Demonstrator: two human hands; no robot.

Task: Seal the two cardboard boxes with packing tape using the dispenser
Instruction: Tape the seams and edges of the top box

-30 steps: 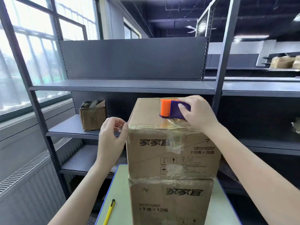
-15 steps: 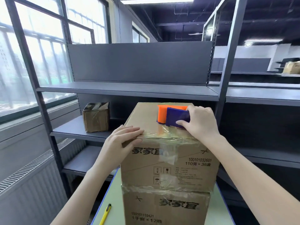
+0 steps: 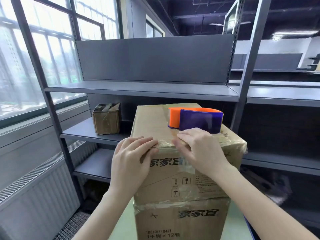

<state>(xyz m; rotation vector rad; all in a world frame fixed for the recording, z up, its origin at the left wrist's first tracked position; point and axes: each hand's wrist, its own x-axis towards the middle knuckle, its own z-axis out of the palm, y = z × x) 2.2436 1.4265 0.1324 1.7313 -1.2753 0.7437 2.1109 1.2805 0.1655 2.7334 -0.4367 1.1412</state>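
1. Currently both hands are on the near top edge of the upper box point(image 3: 207, 181), which is stacked on the lower box point(image 3: 181, 222) on the pale green table point(image 3: 238, 229).
2. Left hand point(image 3: 133, 161): fingers straight and together, laid flat over the edge, pressing on the tape strip point(image 3: 164, 144). It grips nothing.
3. Right hand point(image 3: 199, 151): fingers stretched leftward along the same edge, also pressing and not pinching. The fingertips are blurred, so I cannot give their exact contact.
4. Dispenser point(image 3: 195, 120), orange and purple: stands on top of the upper box, just behind the right hand, with neither hand holding it. I cannot tell whether the knuckles touch it.
5. Done, as far as I can see: glossy tape runs over the upper box's top, across the near edge and down the front face. The lower box shows wrinkled tape along its upper front edge.
6. My judgement: the step in hand is smoothing the tape end down on the upper box, so that box's seal is near finished.
7. Left or unknown: the lower box's top seam is hidden beneath the upper box, so I cannot confirm it is sealed. The far ends of both boxes are out of view.
8. Background: a small taped box point(image 3: 106, 119) sits on the grey shelving point(image 3: 142, 89), well apart from the work.
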